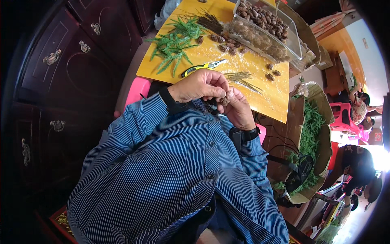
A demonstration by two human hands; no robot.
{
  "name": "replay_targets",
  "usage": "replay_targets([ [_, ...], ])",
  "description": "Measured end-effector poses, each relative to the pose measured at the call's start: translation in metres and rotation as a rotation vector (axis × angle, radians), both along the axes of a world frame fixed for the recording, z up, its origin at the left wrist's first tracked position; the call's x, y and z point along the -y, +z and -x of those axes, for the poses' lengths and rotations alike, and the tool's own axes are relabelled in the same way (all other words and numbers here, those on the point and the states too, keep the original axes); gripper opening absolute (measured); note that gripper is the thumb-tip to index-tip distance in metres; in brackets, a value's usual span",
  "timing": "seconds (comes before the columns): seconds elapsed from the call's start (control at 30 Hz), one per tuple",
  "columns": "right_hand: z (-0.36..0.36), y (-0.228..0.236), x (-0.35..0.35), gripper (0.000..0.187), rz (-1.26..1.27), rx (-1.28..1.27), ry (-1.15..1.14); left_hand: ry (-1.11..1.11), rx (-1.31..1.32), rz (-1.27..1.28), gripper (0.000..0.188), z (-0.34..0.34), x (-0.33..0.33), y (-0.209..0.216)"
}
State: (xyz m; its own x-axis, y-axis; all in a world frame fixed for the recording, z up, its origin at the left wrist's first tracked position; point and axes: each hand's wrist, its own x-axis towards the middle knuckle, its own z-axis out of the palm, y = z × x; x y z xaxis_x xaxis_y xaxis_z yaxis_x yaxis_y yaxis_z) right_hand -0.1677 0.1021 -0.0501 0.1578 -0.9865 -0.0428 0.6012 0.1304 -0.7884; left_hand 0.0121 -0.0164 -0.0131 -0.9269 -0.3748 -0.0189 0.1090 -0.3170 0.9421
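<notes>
- A home-like room with a craft workbench
- Dark reddish-brown wooden cabinets with ornate metal handles, left of the yellow wooden table
- Clear plastic bin of brown pine cones at its far right corner
- Brown cardboard box of green sprigs beside its right edge
</notes>
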Motion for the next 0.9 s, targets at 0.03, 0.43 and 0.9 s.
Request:
replay_targets([
  [0.03, 0.000, -0.002, 0.000, 0.025, 0.001, 0.000, 0.000, 0.007, -0.007, 0.005, 0.013, 0.000, 0.001, -0.003],
  [0.43, -0.015, 0.007, -0.001, 0.023, 0.150, -0.525, -0.240, 0.189, 0.081, 0.102, 0.005, 0.001, 0.005, -0.009],
  [0.9, -0.014, 0.011, -0.001, 0.016, 0.076, -0.659, -0.318, 0.324, -0.018, 0.337, 0.002, 0.007, 0.001, -0.015],
])
